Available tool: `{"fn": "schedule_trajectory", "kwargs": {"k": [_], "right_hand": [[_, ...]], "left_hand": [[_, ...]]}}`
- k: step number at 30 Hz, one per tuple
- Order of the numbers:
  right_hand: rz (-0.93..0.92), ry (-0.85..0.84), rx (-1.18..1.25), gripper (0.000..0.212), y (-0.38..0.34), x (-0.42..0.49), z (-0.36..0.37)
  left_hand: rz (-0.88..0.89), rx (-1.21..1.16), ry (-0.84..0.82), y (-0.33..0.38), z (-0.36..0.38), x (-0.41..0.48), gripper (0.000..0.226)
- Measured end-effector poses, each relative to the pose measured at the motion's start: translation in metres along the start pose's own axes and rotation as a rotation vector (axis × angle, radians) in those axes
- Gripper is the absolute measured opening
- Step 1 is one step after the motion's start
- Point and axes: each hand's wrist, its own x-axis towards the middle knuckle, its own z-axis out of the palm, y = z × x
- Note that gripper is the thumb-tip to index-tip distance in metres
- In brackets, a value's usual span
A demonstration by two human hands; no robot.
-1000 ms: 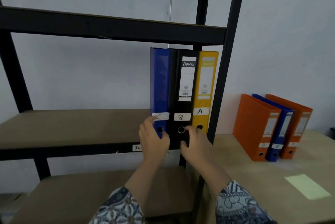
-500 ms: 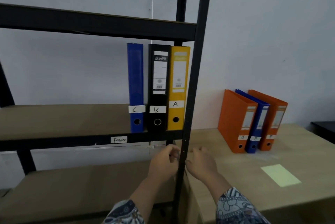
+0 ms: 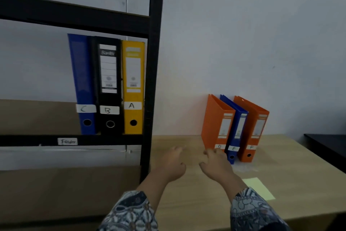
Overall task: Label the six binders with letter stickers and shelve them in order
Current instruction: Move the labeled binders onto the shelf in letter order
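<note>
While both hands reach forward above the wooden table, neither of them holds anything. The left hand hangs over the table just to the right of the black rack post, with its fingers relaxed and a little spread. The right hand is also loose and open, and its fingertips are in front of the lower spine of the orange binder D; the picture is blurred there, so I cannot tell if they touch it. This binder stands on the table near the wall, pressed together with the blue binder E and the orange binder F, all three with the spine toward the camera and a white letter sticker low on it. On the middle shelf of the rack three other binders stand side by side at the right end, beside the post: from left to right the blue binder C, the black binder B and the yellow binder A, each with its sticker above the finger hole. A small white label with the word "Folder" sits on the front edge of this shelf. A pale yellow sheet lies flat on the table near the right forearm. Both forearms wear patterned sleeves.
</note>
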Motion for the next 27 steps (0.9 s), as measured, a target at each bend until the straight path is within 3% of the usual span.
{"fn": "schedule_trajectory", "kwargs": {"k": [15,23,27], "right_hand": [[0.106,-0.054,0.151,0.055,0.114,0.099,-0.013],[0.170,-0.095,0.380,0.055,0.145,0.173,-0.024],[0.178,-0.080,0.517,0.060,0.154,0.197,-0.033]], "left_hand": [[-0.033,0.112,-0.040,0.040,0.073,0.126,0.067],[-0.058,0.056,-0.052,0.051,0.082,0.210,0.057],[-0.070,0.010,-0.077,0.062,0.093,0.235,0.070]]}}
